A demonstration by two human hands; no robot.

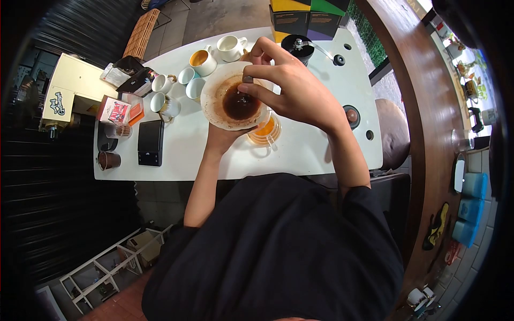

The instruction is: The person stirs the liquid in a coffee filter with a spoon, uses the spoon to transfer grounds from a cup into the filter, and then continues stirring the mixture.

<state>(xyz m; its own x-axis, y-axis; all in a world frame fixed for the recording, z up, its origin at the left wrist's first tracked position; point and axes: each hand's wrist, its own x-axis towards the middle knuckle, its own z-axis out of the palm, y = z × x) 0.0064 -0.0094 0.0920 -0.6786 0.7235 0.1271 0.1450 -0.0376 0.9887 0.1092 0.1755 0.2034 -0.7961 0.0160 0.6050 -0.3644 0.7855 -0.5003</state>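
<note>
My left hand [224,138] grips a coffee dripper from below, its fingers mostly hidden under the cone. The dripper is tilted so that I look into its pale paper filter [215,92], with wet dark coffee grounds [241,105] at the bottom. Over the filter's right side is my right hand [292,91], with thumb and finger pinched together above the grounds; I cannot make out what they hold, if anything. Below and partly behind the dripper, a glass server [266,132] with amber liquid stands on the table.
Several cups, among them a white mug [230,48], stand at the back left of the white table [187,155]. A black scale [151,142] lies at left, near a brown tumbler [109,160]. A hand grinder [297,48] with a crank stands back right, before dark boxes [308,24].
</note>
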